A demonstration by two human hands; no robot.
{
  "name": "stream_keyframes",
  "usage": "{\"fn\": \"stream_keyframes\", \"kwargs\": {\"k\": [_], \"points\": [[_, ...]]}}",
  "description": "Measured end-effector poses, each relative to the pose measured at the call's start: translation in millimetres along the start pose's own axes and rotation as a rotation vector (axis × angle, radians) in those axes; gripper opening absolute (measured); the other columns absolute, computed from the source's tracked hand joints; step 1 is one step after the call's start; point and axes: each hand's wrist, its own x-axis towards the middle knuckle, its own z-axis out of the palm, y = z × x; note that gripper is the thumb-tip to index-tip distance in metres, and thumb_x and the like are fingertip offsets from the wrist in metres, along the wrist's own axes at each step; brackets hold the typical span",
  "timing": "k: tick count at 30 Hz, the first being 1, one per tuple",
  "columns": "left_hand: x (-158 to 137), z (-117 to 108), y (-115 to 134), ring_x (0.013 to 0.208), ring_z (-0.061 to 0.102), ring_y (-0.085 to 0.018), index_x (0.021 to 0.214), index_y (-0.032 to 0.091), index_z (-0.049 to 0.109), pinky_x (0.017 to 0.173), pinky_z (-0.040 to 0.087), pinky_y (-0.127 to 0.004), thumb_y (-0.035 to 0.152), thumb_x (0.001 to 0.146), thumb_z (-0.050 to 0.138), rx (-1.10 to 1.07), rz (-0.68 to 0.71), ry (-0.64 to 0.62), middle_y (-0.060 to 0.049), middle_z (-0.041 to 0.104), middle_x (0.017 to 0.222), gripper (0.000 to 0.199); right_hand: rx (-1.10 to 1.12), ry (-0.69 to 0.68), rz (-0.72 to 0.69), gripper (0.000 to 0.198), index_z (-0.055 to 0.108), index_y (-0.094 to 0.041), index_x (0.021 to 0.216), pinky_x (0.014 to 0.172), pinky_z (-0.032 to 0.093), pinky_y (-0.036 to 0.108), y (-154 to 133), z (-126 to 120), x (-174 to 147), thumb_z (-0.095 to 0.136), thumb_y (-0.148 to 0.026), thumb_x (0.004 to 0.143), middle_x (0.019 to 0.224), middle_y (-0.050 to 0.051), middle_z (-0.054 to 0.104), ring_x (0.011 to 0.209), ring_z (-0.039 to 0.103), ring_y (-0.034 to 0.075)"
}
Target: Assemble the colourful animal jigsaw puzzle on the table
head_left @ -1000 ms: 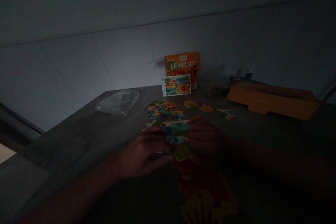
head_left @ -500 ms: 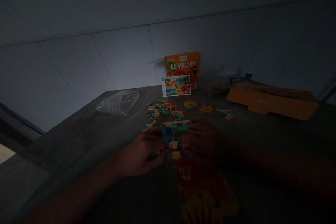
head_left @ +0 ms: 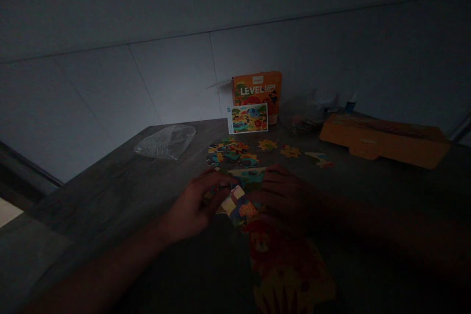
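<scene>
In the head view, pinching a tilted pale piece [head_left: 231, 202] at the puzzle [head_left: 281, 267] with the left hand [head_left: 196, 203]. Curling the right hand [head_left: 283, 198] just beside, though too dark there to tell its grip. Can see loose pieces [head_left: 231, 153] beyond on the counter [head_left: 114, 196], in front of the card [head_left: 249, 119] and box [head_left: 274, 83].

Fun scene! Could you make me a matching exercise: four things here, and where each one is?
1. Orange box
2. Picture card
3. Clear plastic bag
4. Lion puzzle section

A. Farthest left of the four
B. Nearest the camera
C. Standing behind the picture card
D. Propped up in front of the orange box

Pairs: 1-C, 2-D, 3-A, 4-B
</scene>
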Motion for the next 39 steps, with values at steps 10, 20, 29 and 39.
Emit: {"fn": "stream_keyframes", "kwargs": {"k": [10, 20, 29, 39], "points": [[3, -3, -3, 0.089, 0.062, -0.018, 0.100, 0.020, 0.070, 0.083, 0.049, -0.032, 0.018, 0.100, 0.061, 0.066, 0.174, -0.020, -0.002, 0.070, 0.090, 0.010, 0.001, 0.018, -0.008, 0.027, 0.060, -0.013, 0.120, 0.085, 0.044, 0.040, 1, 0, -1, 0.052, -0.033, 0.105, 0.089, 0.006, 0.068, 0.083, 0.059, 0.021], [-1, -2, -1, 0.099, 0.063, -0.021, 0.116, 0.020, 0.065, 0.084, 0.051, -0.034, 0.024, 0.095, 0.070, 0.098, 0.177, -0.103, -0.005, 0.069, 0.103, 0.022, -0.067, -0.007, -0.020, 0.032, 0.058, -0.015, 0.129, 0.088, 0.046, 0.039, 0, 0, -2, 0.059, -0.031, 0.102, 0.089, 0.005, 0.070, 0.086, 0.063, 0.020], [-5, -1, -2, 0.108, 0.063, -0.022, 0.122, 0.022, 0.061, 0.091, 0.052, -0.035, 0.021, 0.092, 0.072, 0.082, 0.198, -0.152, -0.005, 0.069, 0.112, 0.032, -0.088, -0.004, -0.014, 0.021, 0.062, -0.018, 0.122, 0.090, 0.045, 0.038, 1, 2, -2, 0.055, -0.028, 0.104, 0.092, 0.006, 0.070, 0.089, 0.062, 0.019], [10, -26, -24, 0.086, 0.067, -0.019, 0.102, 0.016, 0.066, 0.076, 0.052, -0.030, 0.013, 0.093, 0.045, 0.171, -0.141, -0.096, -0.007, 0.072, 0.097, 0.024, -0.042, 0.009, 0.016, 0.017, 0.065, -0.013, 0.103, 0.080, 0.043, 0.037, 1, -1, 1, 0.051, -0.021, 0.101, 0.083, 0.006, 0.064, 0.079, 0.053, 0.020]]}}
